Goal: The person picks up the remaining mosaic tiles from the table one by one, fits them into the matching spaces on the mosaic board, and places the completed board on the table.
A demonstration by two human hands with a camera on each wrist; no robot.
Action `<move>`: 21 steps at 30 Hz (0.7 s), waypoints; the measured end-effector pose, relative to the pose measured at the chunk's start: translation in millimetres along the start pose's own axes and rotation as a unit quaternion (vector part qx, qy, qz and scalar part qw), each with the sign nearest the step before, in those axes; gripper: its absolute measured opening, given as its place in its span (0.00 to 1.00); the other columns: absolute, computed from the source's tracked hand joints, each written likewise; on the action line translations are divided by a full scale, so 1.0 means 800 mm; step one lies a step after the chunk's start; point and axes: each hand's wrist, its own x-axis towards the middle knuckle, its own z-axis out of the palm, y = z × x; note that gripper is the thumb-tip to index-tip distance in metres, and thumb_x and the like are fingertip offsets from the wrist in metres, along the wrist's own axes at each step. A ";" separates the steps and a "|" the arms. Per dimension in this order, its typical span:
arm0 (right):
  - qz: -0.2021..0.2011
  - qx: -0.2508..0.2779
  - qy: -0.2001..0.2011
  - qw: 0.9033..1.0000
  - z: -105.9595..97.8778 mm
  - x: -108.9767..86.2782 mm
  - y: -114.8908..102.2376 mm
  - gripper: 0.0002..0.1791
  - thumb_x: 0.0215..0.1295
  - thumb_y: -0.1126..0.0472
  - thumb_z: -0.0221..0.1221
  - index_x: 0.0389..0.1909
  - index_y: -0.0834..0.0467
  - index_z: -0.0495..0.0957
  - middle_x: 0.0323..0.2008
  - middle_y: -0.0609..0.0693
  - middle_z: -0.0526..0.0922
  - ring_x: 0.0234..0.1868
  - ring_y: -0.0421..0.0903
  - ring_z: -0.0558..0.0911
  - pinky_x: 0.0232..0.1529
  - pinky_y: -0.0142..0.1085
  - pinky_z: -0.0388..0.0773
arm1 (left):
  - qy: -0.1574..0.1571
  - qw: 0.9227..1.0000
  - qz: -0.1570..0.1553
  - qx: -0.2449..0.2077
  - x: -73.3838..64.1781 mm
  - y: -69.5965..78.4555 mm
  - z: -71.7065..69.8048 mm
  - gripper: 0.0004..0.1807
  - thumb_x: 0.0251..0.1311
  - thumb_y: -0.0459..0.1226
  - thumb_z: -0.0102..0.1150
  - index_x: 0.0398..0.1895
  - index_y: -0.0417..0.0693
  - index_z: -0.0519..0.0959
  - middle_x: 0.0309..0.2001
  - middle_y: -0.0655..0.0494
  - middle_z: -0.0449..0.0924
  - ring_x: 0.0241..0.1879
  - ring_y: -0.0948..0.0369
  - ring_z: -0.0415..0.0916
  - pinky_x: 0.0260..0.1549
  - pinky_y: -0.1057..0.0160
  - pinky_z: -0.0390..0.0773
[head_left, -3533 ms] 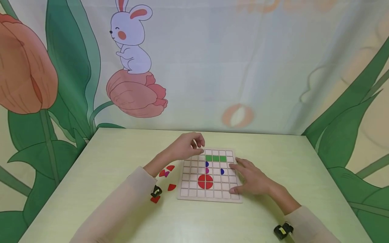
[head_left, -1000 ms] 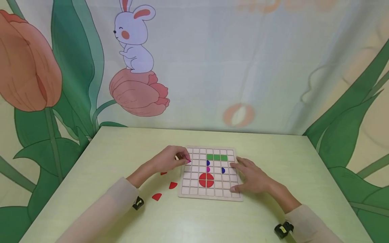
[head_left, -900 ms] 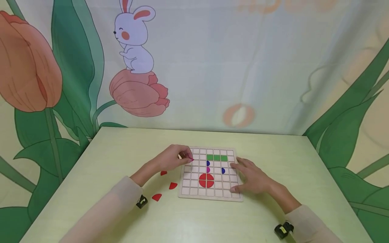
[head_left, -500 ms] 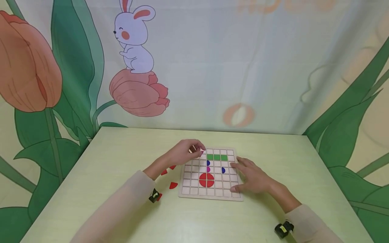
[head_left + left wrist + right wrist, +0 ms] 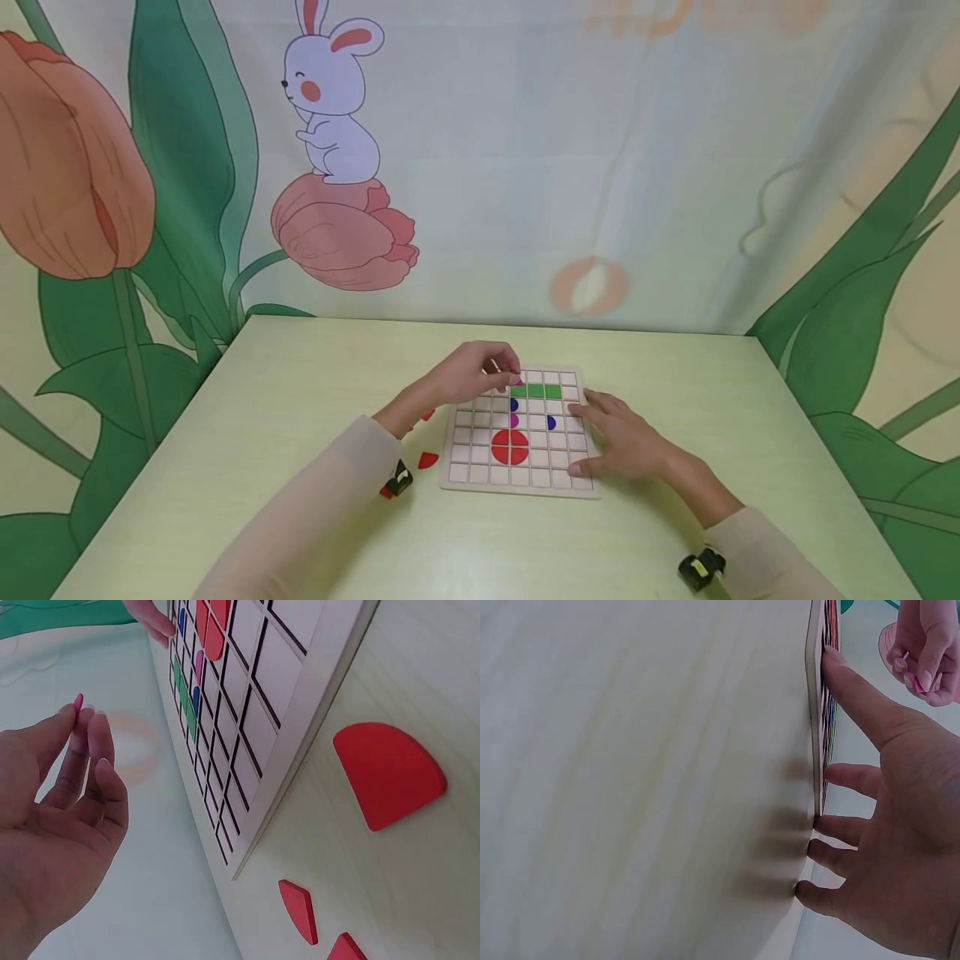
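Note:
My left hand (image 5: 472,372) is raised over the far side of a white gridded board (image 5: 477,476). Thumb and fingertips pinch a small pink piece (image 5: 79,703), seen nearly edge-on in the left wrist view. In the head view it overlaps the left end of a row of green squares (image 5: 536,391). On the board also lie blue half-round pieces (image 5: 551,423), a pink half-round piece (image 5: 513,421) and red quarter pieces (image 5: 501,440) forming a circle. With fingers spread, my right hand (image 5: 626,437) rests along the board's right edge, thumb and index fingertip on its rim.
Several loose red rounded wedges (image 5: 390,776) lie on the pale table (image 5: 315,367) left of the board, some partly behind the left forearm. Behind the table's far edge hangs a printed curtain (image 5: 487,167) with a rabbit and tulips.
The pink piece lay among the red wedges earliest; my left hand has since taken it and carried it rightward from the board's left edge over the green squares. The right hand stays put.

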 end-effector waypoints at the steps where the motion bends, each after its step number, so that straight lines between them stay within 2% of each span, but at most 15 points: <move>1: 0.000 0.000 0.000 1.000 0.000 0.000 0.000 0.56 0.56 0.33 0.75 0.80 0.55 0.65 0.82 0.66 0.54 0.80 0.69 0.55 0.73 0.68 0.59 | 0.001 1.000 -0.003 0.002 0.000 0.001 0.001 0.04 0.74 0.39 0.65 0.46 0.52 0.81 0.41 0.53 0.86 0.44 0.45 0.86 0.39 0.62 0.82; 4: -0.003 0.000 0.002 1.000 0.000 -0.001 0.001 0.56 0.56 0.33 0.75 0.80 0.56 0.65 0.82 0.67 0.54 0.80 0.69 0.55 0.73 0.68 0.59 | 0.005 1.000 -0.009 0.011 0.002 0.005 0.004 0.03 0.75 0.40 0.64 0.45 0.53 0.81 0.39 0.55 0.85 0.43 0.45 0.85 0.39 0.62 0.82; 10: -0.001 0.002 0.003 1.000 -0.002 -0.001 0.000 0.56 0.56 0.33 0.75 0.79 0.56 0.66 0.82 0.66 0.54 0.80 0.70 0.55 0.73 0.68 0.58 | -0.001 1.000 0.002 0.003 0.011 0.005 0.010 0.03 0.76 0.39 0.63 0.46 0.51 0.82 0.45 0.42 0.86 0.45 0.41 0.84 0.39 0.62 0.80; 12: -0.001 0.004 0.003 1.000 -0.002 -0.002 0.000 0.56 0.56 0.33 0.75 0.79 0.56 0.66 0.82 0.66 0.54 0.80 0.70 0.55 0.73 0.68 0.58 | -0.001 1.000 0.004 0.001 0.016 0.004 0.013 0.03 0.76 0.39 0.63 0.46 0.51 0.82 0.45 0.42 0.86 0.44 0.41 0.84 0.39 0.63 0.80; 16: -0.004 0.003 0.004 1.000 -0.001 -0.001 0.002 0.56 0.56 0.33 0.75 0.80 0.56 0.66 0.82 0.66 0.54 0.80 0.69 0.55 0.73 0.68 0.58 | 0.001 1.000 -0.005 0.009 0.026 0.000 0.020 0.03 0.73 0.39 0.66 0.44 0.51 0.84 0.42 0.49 0.86 0.41 0.48 0.83 0.38 0.65 0.80; 21: -0.008 0.002 0.004 1.000 0.001 -0.001 0.004 0.57 0.56 0.32 0.74 0.80 0.56 0.65 0.82 0.66 0.54 0.80 0.69 0.55 0.73 0.68 0.58 | -0.001 1.000 -0.019 0.016 0.038 -0.006 0.030 0.02 0.70 0.36 0.69 0.42 0.49 0.86 0.38 0.60 0.85 0.40 0.60 0.83 0.42 0.66 0.82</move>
